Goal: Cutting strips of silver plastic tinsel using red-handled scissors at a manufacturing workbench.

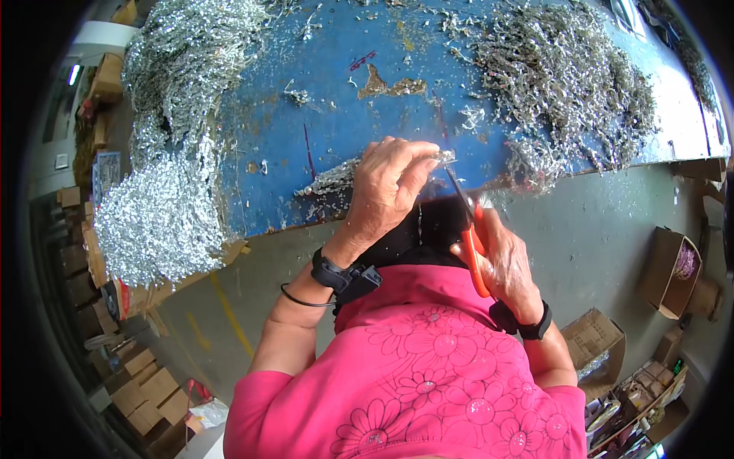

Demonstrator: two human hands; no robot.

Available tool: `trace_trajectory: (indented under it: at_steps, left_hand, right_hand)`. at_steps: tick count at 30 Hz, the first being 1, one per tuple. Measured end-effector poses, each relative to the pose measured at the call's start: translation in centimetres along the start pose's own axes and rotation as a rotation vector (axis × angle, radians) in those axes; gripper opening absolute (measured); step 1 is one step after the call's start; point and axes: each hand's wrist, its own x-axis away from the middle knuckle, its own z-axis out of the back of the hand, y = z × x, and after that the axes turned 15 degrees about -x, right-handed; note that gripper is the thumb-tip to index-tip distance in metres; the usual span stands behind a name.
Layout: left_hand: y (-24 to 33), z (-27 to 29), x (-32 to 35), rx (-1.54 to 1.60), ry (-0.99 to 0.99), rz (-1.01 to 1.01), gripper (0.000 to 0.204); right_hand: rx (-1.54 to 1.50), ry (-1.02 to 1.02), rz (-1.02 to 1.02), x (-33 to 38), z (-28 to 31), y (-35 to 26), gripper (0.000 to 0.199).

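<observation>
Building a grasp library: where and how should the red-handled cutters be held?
Probably by the red handles, from the picture's lower right, where the right hand grips. They form the long lower end; the slim metal blades point up and left, toward the left hand, so avoid that end.

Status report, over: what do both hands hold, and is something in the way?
Left hand: pinching silvery piece. Right hand: gripping scissors, blades beside the piece. Left pile, right pile: neither in the way.
</observation>
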Motion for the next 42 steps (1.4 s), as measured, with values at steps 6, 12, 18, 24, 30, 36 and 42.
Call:
trace_trajectory:
  at_steps: [6,12,18,24,30,36,42]
  left_hand:
    - [-0.1,-0.1,0.1,0.001,0.007,-0.012,0.012]
    - [0.0,-0.2,0.0,-0.028,0.016,-0.022,0.02]
    - [-0.1,-0.3,0.0,-0.014,0.011,-0.014,0.021]
    - [-0.1,-0.1,0.1,-0.03,0.011,-0.016,0.021]
    - [-0.2,-0.2,0.1,-0.011,0.013,-0.026,0.022]
    - [-0.3,-0.3,0.1,-0.023,0.022,-0.05,0.022]
    - [-0.2,-0.3,0.1,-0.018,0.018,-0.032,0.017]
  right_hand:
    - [-0.009,0.026,0.035,-0.5,-0.1,0.2,0.067]
    - [-0.047,0.002,0.041,-0.6,0.0,0.4,0.064]
    - [-0.004,-0.014,0.004,0.2,1.0,0.5,0.063]
    - [0.009,-0.042,-0.051,0.9,2.1,-0.5,0.078]
    - [0.034,-0.073,-0.036,0.5,1.2,-0.2,0.077]
    - [-0.027,-0.036,-0.023,-0.1,0.8,-0.4,0.072]
    - [-0.01,-0.01,-0.005,-0.5,0.5,0.2,0.06]
